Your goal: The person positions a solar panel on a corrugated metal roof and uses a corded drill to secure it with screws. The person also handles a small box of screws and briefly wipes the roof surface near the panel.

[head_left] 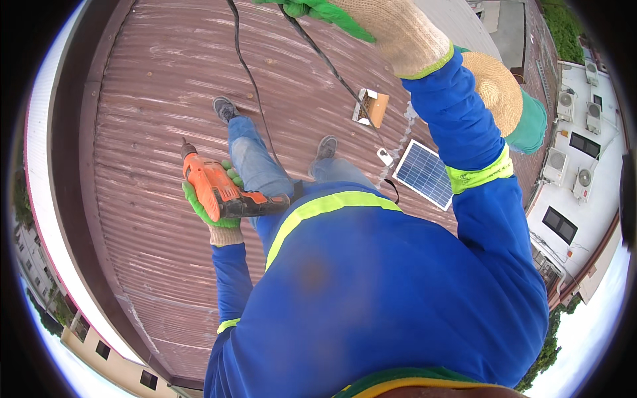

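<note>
In my left hand (225, 199), gloved in green and beige, is an orange and black power drill (207, 180). Its bit points away from me, over the roof. My right hand (381, 26), in a matching glove, is raised at the top edge, which cuts off part of the fingers. A black cable (318, 52) runs down from those fingers toward the roof, and they appear closed around it. A second stretch of dark cable (247, 66) hangs from the top edge to near the drill's rear end.
I stand on a brown corrugated metal roof (159, 99) with a raised edge (70, 199) at left. A small solar panel (424, 174), an open cardboard box (370, 107) and a white object (384, 156) lie right of my feet. Another person in a straw hat (492, 89) is close at right.
</note>
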### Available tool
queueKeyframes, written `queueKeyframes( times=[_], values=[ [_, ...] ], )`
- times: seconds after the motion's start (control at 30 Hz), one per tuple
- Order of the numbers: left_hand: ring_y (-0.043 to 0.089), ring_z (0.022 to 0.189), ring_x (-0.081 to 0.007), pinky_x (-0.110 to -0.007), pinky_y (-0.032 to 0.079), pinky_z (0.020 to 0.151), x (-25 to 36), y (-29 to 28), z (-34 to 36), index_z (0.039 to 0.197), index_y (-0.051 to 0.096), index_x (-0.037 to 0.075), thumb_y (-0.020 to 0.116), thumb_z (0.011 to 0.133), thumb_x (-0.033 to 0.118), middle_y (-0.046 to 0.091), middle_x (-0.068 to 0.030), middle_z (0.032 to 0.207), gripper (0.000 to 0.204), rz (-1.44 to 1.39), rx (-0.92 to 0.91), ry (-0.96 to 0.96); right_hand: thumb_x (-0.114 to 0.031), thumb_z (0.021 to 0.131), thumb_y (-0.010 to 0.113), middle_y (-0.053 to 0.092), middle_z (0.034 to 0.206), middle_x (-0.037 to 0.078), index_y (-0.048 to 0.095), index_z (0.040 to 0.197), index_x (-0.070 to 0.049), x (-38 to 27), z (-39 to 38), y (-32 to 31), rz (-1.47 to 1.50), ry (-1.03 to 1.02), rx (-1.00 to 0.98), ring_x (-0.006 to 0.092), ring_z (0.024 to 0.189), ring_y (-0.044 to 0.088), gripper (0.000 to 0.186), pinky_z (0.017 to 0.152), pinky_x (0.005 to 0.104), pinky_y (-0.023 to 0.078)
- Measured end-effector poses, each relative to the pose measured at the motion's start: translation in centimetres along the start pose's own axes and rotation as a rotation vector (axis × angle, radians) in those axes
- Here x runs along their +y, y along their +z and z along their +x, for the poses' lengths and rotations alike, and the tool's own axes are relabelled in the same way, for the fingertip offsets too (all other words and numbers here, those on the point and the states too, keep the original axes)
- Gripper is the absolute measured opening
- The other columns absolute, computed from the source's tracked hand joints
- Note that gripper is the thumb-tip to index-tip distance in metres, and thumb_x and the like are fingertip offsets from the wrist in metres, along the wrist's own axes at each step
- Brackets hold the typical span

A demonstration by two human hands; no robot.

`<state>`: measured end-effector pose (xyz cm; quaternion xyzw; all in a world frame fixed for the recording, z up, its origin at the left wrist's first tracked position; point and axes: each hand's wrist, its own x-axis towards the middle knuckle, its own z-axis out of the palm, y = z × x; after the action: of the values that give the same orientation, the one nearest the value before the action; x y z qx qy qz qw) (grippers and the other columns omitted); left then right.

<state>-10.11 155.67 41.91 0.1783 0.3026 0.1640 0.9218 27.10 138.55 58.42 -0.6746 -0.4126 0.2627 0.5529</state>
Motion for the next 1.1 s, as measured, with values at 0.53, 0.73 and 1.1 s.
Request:
queueKeyframes(
  times=[0.53,0.73,1.1],
  values=[
    [0.076,0.092,-0.0393,-0.049,0.067,0.076,4.9,-1.1,5.1,0.142,0.048,-0.011,0.056,0.096,0.073,0.069,-0.0283,0.116,0.097,-0.032,0.005,0.0,-0.039,0.096,0.074,0.072,0.088,0.008,0.074,0.106,-0.008,-1.1,11.7,3.3,-0.231,-0.153,-0.132,0.0222,0.08,0.067,0.032,0.07,0.0377,0.052],
    [0.071,0.102,-0.0401,-0.05,0.063,0.09,5.2,-2.1,5.6,0.146,0.041,-0.013,0.062,0.094,0.071,0.065,-0.029,0.123,0.101,-0.085,-0.079,-0.077,-0.041,0.095,0.074,0.073,0.089,0.01,0.074,0.105,-0.009,-0.8,12.9,4.0,-0.28,-0.19,-0.159,0.0251,0.08,0.068,0.034,0.071,0.04,0.053],
    [0.074,0.098,-0.0392,-0.048,0.066,0.085,4.9,-0.9,6.7,0.144,0.043,-0.012,0.06,0.096,0.07,0.067,-0.0287,0.12,0.096,-0.032,-0.081,-0.088,-0.045,0.095,0.073,0.073,0.09,0.012,0.074,0.104,-0.01,3.9,10.3,4.6,-0.431,-0.127,-0.192,0.0303,0.081,0.07,0.037,0.073,0.0442,0.054]
  ],
)
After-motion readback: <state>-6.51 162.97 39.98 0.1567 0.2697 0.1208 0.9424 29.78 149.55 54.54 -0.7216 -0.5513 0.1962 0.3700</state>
